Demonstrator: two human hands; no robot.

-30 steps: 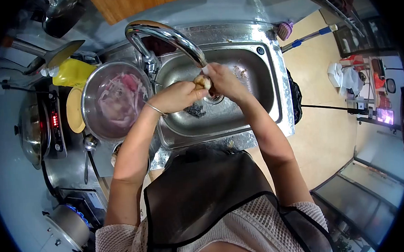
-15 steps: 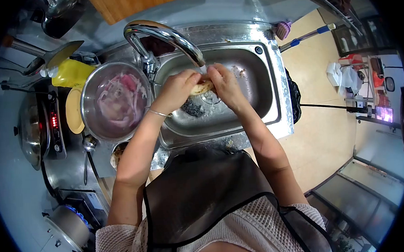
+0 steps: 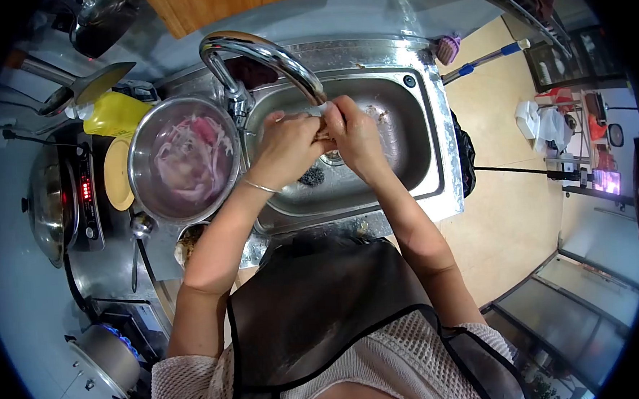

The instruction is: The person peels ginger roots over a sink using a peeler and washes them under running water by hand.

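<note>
Under the faucet [image 3: 268, 54], both hands are together over the steel sink [image 3: 411, 151]. My left hand [image 3: 288, 145] and my right hand [image 3: 354, 136] are closed around a pale, brownish piece of food [image 3: 323, 136]. Most of it is hidden by the fingers, so its kind cannot be made out. Water from the spout seems to meet my right hand's fingers. Below the hands, a dark scrubber-like clump [image 3: 311, 176] lies on the sink bottom near the drain [image 3: 333, 157]. Small brown scraps [image 3: 381, 115] stick to the sink's far side.
Left of the sink stands a metal bowl [image 3: 137, 169] with pinkish meat [image 3: 191, 159] in liquid. Beyond it are a yellow bottle [image 3: 116, 114], a lidded pan [image 3: 49, 203] and a ladle [image 3: 141, 227]. At lower left, a pot [image 3: 107, 359] sits over a blue flame.
My left hand has turned over the piece, its fingers now covering more of it. The right hand has shifted slightly. Less of the pale piece shows between them.
</note>
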